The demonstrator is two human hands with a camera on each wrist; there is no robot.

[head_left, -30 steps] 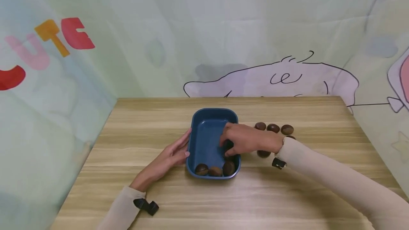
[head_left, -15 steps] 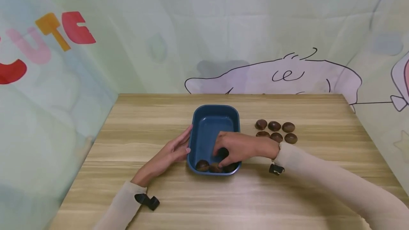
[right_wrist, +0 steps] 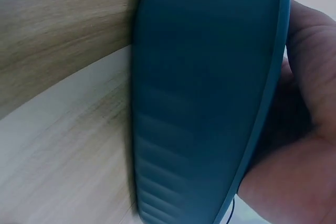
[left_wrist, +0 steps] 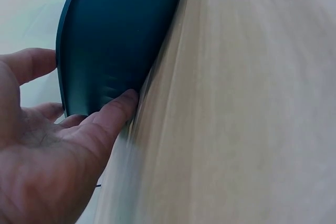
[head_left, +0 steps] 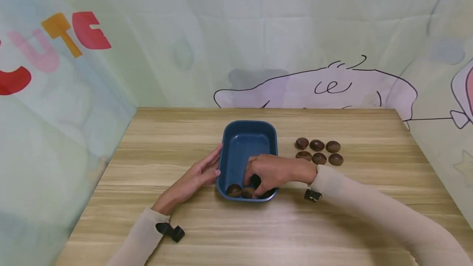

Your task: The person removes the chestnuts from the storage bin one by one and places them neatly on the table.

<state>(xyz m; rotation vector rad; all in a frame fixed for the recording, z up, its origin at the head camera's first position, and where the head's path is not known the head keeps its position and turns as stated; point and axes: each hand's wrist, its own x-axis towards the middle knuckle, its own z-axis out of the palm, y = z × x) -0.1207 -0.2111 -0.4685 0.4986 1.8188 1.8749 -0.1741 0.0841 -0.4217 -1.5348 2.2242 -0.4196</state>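
A blue rectangular tray (head_left: 236, 151) stands on the table, with brown chestnuts (head_left: 234, 190) in a row along its near end. My left hand (head_left: 194, 177) rests against the tray's left wall, fingers extended. In the left wrist view, the fingers (left_wrist: 113, 116) touch the wall's outside and rim. Inside the near right part of the tray, my right hand (head_left: 271, 171) has curled fingers pinching a dark chestnut (head_left: 256, 181), mostly hidden by the hand. This hand also covers most of the chestnut in the right corner. In the right wrist view, the tray wall (right_wrist: 199, 93) hides the fingertips.
To the right of the tray, several chestnuts (head_left: 317, 145) lie in rows on the wooden table (head_left: 166, 134). The right wrist and sleeve may cover more table there. A printed cloth (head_left: 184, 32) hangs behind the table.
My right hand has moved nearer inside the tray, towards the row of chestnuts, uncovering more chestnuts on the table. The left hand and tray have stayed in place; the head view has shifted slightly.
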